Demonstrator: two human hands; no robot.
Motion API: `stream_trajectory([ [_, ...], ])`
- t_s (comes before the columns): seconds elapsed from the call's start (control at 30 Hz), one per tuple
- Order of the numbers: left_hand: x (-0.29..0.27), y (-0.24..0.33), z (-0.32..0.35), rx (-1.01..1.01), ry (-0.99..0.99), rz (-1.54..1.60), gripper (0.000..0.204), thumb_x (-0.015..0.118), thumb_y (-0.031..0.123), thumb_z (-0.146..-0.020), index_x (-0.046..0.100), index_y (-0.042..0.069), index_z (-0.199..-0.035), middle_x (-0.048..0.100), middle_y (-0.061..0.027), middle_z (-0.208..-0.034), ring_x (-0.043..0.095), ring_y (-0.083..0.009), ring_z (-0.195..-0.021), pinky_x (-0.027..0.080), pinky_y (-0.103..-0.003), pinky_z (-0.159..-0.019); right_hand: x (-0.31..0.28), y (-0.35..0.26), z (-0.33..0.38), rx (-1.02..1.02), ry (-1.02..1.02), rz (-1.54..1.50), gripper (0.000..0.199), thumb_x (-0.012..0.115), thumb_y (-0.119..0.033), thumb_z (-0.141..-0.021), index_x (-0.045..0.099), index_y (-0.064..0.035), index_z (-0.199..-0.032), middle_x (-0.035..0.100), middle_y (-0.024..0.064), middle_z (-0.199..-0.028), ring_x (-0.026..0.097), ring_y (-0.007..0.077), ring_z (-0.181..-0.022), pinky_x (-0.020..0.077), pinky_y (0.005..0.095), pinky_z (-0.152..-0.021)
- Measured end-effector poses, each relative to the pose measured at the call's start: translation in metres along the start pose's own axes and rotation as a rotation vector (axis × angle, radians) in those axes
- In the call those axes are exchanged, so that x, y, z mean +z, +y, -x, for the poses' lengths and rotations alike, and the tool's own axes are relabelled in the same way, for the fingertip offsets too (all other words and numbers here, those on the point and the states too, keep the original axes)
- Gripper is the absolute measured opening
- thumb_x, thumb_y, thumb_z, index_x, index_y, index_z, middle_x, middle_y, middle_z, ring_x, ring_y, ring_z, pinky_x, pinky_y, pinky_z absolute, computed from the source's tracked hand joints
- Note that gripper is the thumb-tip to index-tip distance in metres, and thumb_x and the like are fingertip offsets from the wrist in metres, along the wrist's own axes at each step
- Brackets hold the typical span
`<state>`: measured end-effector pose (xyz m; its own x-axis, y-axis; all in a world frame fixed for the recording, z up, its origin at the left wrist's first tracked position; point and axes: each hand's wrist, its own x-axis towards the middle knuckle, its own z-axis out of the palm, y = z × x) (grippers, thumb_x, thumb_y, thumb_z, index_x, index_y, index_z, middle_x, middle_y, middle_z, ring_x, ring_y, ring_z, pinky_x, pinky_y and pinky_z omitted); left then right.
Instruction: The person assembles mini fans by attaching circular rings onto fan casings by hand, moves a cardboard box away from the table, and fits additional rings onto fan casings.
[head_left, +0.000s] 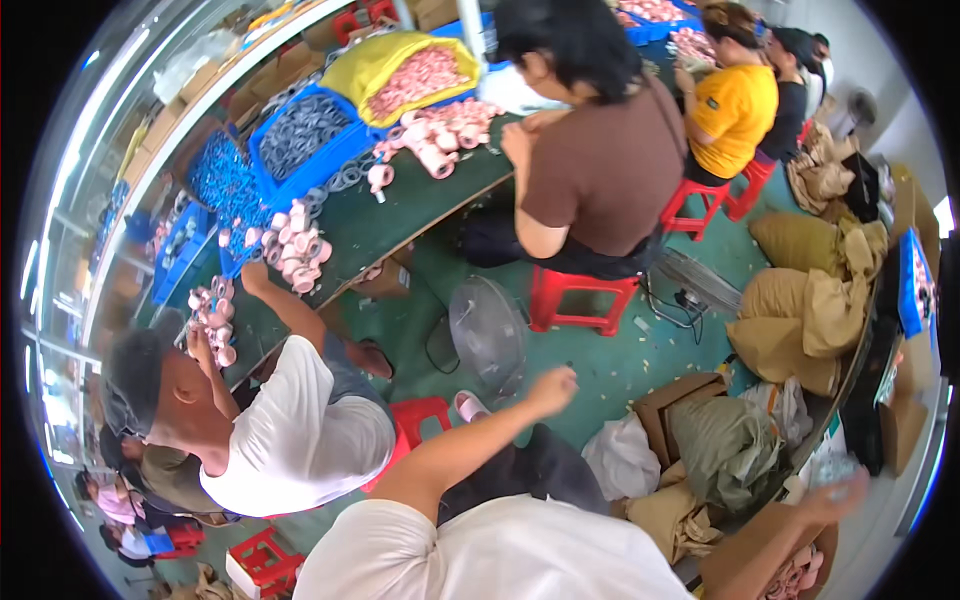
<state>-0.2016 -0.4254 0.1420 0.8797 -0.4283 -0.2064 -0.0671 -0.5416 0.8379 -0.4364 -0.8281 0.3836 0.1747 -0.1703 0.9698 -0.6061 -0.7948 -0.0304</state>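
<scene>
— While we look down, what do our hands hold?

— Our left hand (553,385) is curled loosely above the green floor (600,365), near the small fan (487,330); whether it pinches anything, we cannot tell. Our right hand (835,495) is blurred, fingers spread, reaching over a cardboard box (745,560) holding pink rolls (795,578).

— And around us?

— We see tan sacks (800,310) heaped beside the box, red stools (575,298), and co-workers seated at a green table (400,215) covered with pink rolls (440,135). Blue crates (300,140) hold grey rings behind them.
</scene>
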Motion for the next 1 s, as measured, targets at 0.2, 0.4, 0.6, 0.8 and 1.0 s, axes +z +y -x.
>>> stream_trajectory([
  [0.2,-0.179,-0.128,-0.060,-0.154,0.719,0.004,0.015,0.058,0.015,-0.080,0.063,0.007,-0.092,0.065,-0.0158,-0.077,0.065,-0.0295,-0.073,0.050,-0.039,-0.066,0.041,-0.332,0.107,-0.264,-0.761,-0.893,0.033,0.058,0.004,-0.074,0.059,-0.0018,-0.107,0.057,0.0151,-0.109,0.056,0.0316,-0.100,0.0455,0.0376,-0.085],
  [0.4,-0.281,-0.216,-0.081,-0.118,1.041,0.044,0.010,0.054,0.002,-0.081,0.062,0.005,-0.087,0.062,-0.0048,-0.072,0.057,-0.0114,-0.067,0.046,-0.025,-0.064,0.099,-0.557,0.138,-0.213,-1.152,-1.332,0.037,0.059,0.005,-0.075,0.056,-0.0018,-0.111,0.056,0.0183,-0.111,0.054,0.0341,-0.106,0.0451,0.0385,-0.088],
  [0.6,-0.271,-0.241,-0.032,-0.331,1.052,0.554,0.025,0.052,-0.002,-0.086,0.053,-0.002,-0.111,0.060,-0.0119,-0.101,0.059,-0.0159,-0.086,0.049,-0.026,-0.078,0.176,-0.632,0.196,0.154,-1.481,-1.419,0.032,0.060,0.004,-0.075,0.057,-0.0009,-0.107,0.056,0.0141,-0.102,0.061,0.0211,-0.077,0.0500,0.0302,-0.070],
  [0.8,-0.203,-0.221,0.016,-0.501,1.048,0.552,0.026,0.051,-0.001,-0.085,0.053,-0.002,-0.111,0.061,-0.0131,-0.102,0.061,-0.0162,-0.087,0.049,-0.026,-0.077,0.233,-0.599,0.269,-0.132,-1.641,-1.335,0.023,0.059,-0.008,-0.079,0.059,-0.0037,-0.102,0.060,0.0118,-0.090,0.061,0.0208,-0.072,0.0493,0.0309,-0.063],
  [1.0,-0.143,-0.182,0.038,-0.721,1.060,0.429,0.035,0.051,-0.003,-0.079,0.051,0.000,-0.114,0.061,-0.0132,-0.102,0.064,-0.0169,-0.083,0.050,-0.026,-0.069,0.231,-0.581,0.277,-0.458,-1.784,-1.487,0.023,0.061,-0.007,-0.078,0.059,-0.0039,-0.101,0.063,0.0114,-0.088,0.062,0.0198,-0.073,0.0498,0.0302,-0.065],
])
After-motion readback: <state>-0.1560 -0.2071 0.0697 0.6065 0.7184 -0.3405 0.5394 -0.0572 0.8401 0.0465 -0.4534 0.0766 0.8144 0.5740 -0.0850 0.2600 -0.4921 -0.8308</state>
